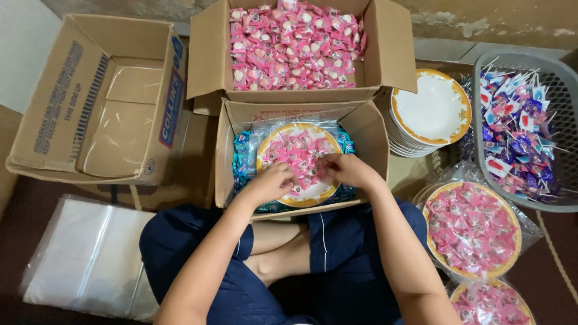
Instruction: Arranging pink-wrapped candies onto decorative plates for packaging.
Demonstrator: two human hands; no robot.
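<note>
Pink wrapped candies (299, 157) lay heaped on a round gold-rimmed plate (313, 194) inside a small open cardboard box (224, 150), which sat just in front of the seated person's crossed legs. Both hands rested on the heap: the left hand (272, 182) lay on the near left part of the plate with fingers curled into the wrappers, and the right hand (346, 169) lay just beside it on the right, fingertips pinching at candies. The hands were close together but apart, and whether either had closed on a piece could not be told. Blue crinkled packets (242, 157) lined the box around the plate. Behind it stood a bigger carton (385, 54) full of the same glossy pink sweets, and to the left an empty carton (102, 99) lay tilted. On the right were a stack of white plates (428, 111), a grey mesh basket (563, 84) of purple-wrapped lollipops, and two filled plates in clear bags (472, 229). Flat clear plastic bags (90, 256) lay on the floor at the left.
</note>
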